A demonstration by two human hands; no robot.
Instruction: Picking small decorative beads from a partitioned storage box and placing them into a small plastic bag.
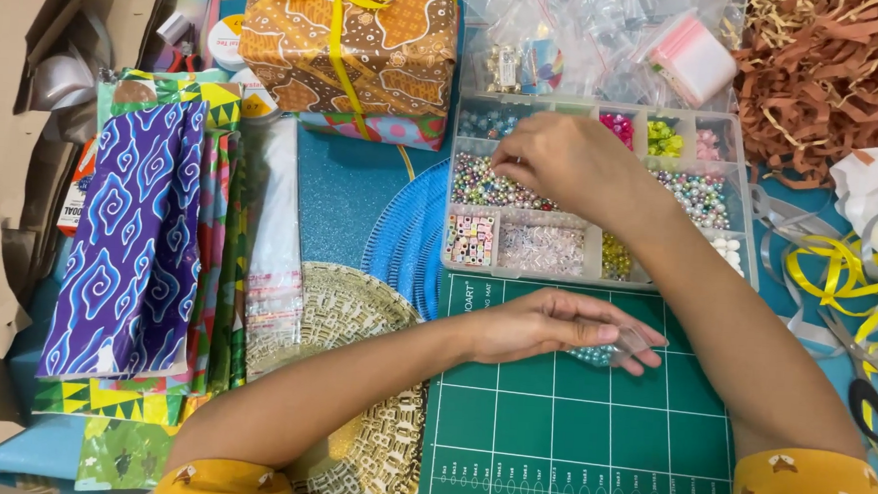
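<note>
Nearest us, over the green cutting mat (pixel 580 425), our left hand (pixel 545 325) loosely cups a small clear bag of beads (pixel 609 352). Farther off, our right hand (pixel 564 161) pinches, fingertips together, into the compartmented bead box (pixel 741 218).

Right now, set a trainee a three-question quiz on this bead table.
1. True or false: the right hand reaches into the clear bead organiser.
2. What lies under the left hand? A) green cutting mat B) brown shredded paper C) the wrapped gift box
3. What colour is the ribbon on that gift box?

Key: 1 true; 2 A; 3 yellow.
</note>
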